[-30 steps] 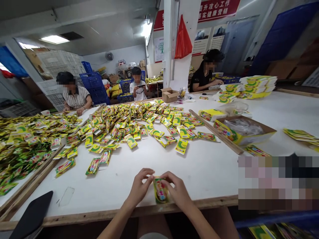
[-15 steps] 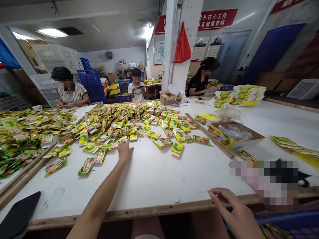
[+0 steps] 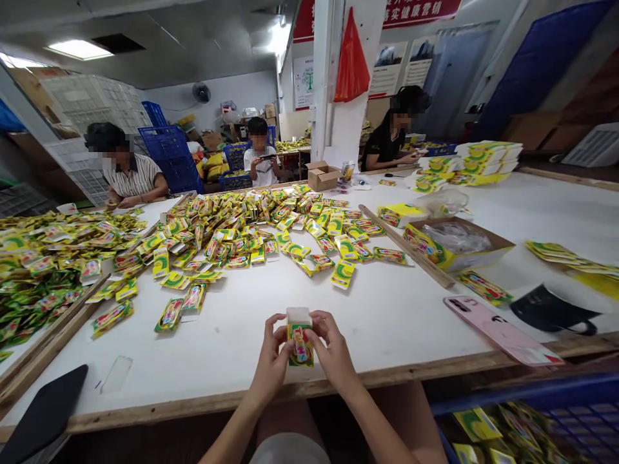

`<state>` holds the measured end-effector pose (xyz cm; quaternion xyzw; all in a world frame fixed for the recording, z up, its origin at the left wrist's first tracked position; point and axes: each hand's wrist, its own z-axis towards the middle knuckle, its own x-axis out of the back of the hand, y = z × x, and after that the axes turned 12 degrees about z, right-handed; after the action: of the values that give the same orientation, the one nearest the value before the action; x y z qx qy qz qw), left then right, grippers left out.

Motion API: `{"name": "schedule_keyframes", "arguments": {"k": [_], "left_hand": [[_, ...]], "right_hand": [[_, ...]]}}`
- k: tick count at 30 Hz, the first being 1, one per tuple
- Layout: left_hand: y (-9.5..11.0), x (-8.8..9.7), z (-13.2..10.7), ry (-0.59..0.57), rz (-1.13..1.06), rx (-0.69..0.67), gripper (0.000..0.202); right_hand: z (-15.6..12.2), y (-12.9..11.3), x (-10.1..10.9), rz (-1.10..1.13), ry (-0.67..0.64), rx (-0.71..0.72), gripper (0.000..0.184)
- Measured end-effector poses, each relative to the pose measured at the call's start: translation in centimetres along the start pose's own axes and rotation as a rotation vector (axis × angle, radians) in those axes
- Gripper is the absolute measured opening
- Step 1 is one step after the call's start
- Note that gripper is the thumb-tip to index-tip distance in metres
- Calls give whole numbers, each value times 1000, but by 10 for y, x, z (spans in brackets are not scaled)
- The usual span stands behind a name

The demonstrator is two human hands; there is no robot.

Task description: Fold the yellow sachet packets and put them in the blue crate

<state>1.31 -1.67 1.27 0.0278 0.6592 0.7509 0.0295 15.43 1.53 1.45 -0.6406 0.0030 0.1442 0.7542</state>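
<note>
Close to the table's front edge, a small yellow-and-green printed box [image 3: 300,343] is held upright between both hands. Its white top flap stands up at the far end. My left hand [image 3: 273,351] grips the box's left side, thumb on the front face. On the right side my right hand [image 3: 333,348] does the same, with its fingers curled round behind. Beyond them spreads a heap of similar small boxes [image 3: 242,225], some with open flaps. Two boxes lie apart from the heap, at its near left.
Wooden strips [image 3: 406,248] divide the white table [image 3: 232,361]. At right are an open carton [image 3: 464,261] of clear plastic, a pink phone [image 3: 498,328] and a black cup-like item [image 3: 551,308]. A blue crate [image 3: 575,412] of packets stands below. Several people sit across the table.
My left hand has come back from the heap to the front edge with a small box. My right hand has moved left and now holds it too. The view has shifted slightly.
</note>
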Motion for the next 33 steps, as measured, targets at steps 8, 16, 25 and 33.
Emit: {"name": "schedule_keyframes", "arguments": {"k": [8,16,25,33], "left_hand": [[-7,12,6,-117,281,-31,16],[-2,-2,9,85,398,-114,18],[0,-1,16,182,343,46,24],[-4,2,13,134,240,69,26]], "right_hand": [[3,-2,18,-228,-138,-42,21],[11,-10,16,-237,-131,56,16],[14,-12,6,-245,-46,-23,16],[11,-12,12,-179,-116,-98,19]]}}
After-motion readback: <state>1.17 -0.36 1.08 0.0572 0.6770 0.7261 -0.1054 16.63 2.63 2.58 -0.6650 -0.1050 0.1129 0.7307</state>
